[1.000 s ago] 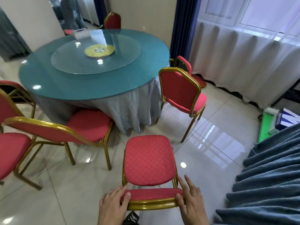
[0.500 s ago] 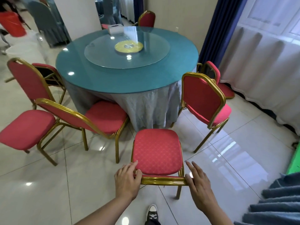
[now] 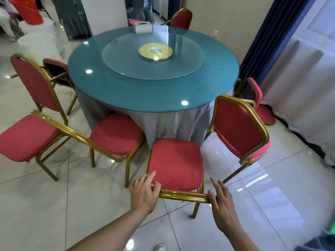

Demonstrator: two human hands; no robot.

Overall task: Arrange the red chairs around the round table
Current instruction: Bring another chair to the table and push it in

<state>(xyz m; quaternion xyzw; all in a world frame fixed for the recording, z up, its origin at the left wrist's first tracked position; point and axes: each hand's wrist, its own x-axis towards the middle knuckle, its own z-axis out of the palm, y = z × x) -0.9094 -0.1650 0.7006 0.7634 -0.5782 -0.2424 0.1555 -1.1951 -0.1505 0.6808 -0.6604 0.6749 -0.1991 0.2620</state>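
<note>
The round table (image 3: 126,91) has a teal glass top, a glass turntable (image 3: 183,69) and a grey skirt. A red chair (image 3: 175,163) with a gold frame stands right in front of me, its seat front against the skirt. My left hand (image 3: 145,193) grips the left corner of its gold backrest rail (image 3: 183,195), thumb over the rail. My right hand (image 3: 222,203) lies flat against the rail's right end, fingers spread. More red chairs stand around: one to the left (image 3: 116,134), one further left (image 3: 25,138), one to the right (image 3: 239,131).
Other red chairs stand at the table's left (image 3: 54,69), right (image 3: 255,93) and far side (image 3: 181,19). A white tissue box (image 3: 143,27) sits on the far table edge. White curtains (image 3: 299,78) hang on the right; white covered stools (image 3: 38,42) stand at the back left.
The chair in front of me has slid in toward the table. Both hands stayed at its backrest rail, and my right hand's fingers have lifted and spread. My view has swung left.
</note>
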